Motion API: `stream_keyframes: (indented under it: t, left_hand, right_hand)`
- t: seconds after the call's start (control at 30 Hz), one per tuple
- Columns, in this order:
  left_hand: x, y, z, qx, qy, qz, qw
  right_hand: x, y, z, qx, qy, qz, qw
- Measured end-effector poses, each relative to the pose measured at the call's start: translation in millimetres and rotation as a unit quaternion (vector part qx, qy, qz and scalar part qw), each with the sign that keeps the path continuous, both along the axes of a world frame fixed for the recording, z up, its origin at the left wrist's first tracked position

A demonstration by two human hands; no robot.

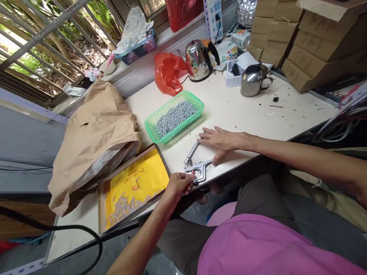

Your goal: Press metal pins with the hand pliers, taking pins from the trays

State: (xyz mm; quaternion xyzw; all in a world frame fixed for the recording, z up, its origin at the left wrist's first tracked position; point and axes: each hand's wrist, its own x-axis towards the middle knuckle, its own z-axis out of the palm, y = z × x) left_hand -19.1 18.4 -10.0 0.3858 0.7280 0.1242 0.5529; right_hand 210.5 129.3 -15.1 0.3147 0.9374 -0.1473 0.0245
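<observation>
Lower centre of frame, front edge of the bench (239,104): steel hand pliers (197,167), handles spread. Left hand (178,185) has fingers (188,179) curled round the pliers' head, gripping it. Right hand (222,140) open, fingers (207,135) flat beside the upper handle, holding nothing. Green plastic basket (182,126) of small metal parts (175,118) just beyond.

A stainless steel kettle (197,60) stands beside a red plastic bag (167,72) on the white tabletop (240,109). A steel jug (252,81) sits near stacked cardboard boxes (305,40), and a crumpled brown paper bag (91,141) lies at the table's left end.

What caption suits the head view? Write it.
Left hand grips pliers, right hand beside them, near a green basket of metal parts.
</observation>
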Motion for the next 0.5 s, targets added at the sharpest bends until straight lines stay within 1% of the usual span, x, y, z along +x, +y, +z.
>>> stream_keyframes:
  t: [0.13,0.33,0.5]
  left_hand:
    - [2,-3,1.4,-0.008,0.000,0.009,1.000]
    - [3,-6,2.5,-0.015,-0.011,0.035,0.999]
    - [4,-6,4.0,-0.017,-0.015,0.034,0.999]
  right_hand:
    - [-9,7,4.2,0.015,-0.013,0.017,1.000]
    - [-9,-1,13.0,0.022,-0.028,0.017,0.999]
    - [-7,-6,18.2,0.010,-0.036,0.009,0.999]
